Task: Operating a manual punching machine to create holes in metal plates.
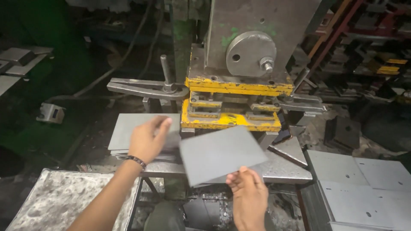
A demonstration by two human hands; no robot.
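Centrally, a flat grey metal sheet (220,154) is held tilted in the air in front of a press, its near edge pinched by the right hand (248,194), whose thumb lies on top and whose fingers are closed beneath it. The left hand (147,139), marked by a dark wristband (136,161), is laid with fingers spread and relaxed on a stack of similar grey sheets (128,130) just left of the held one; nothing is gripped by it (the palm faces down on the top sheet). Behind both hands the yellow, paint-chipped die block (231,107) of the press is seen, with a round grey metal disc (250,53) and a bolt above it. A long clamp bar (143,89) is fixed to the left of the die. Cut pieces with small holes (364,188) are piled at the lower right, and a pitted, rough metal bench (64,199) is seen at the lower left.
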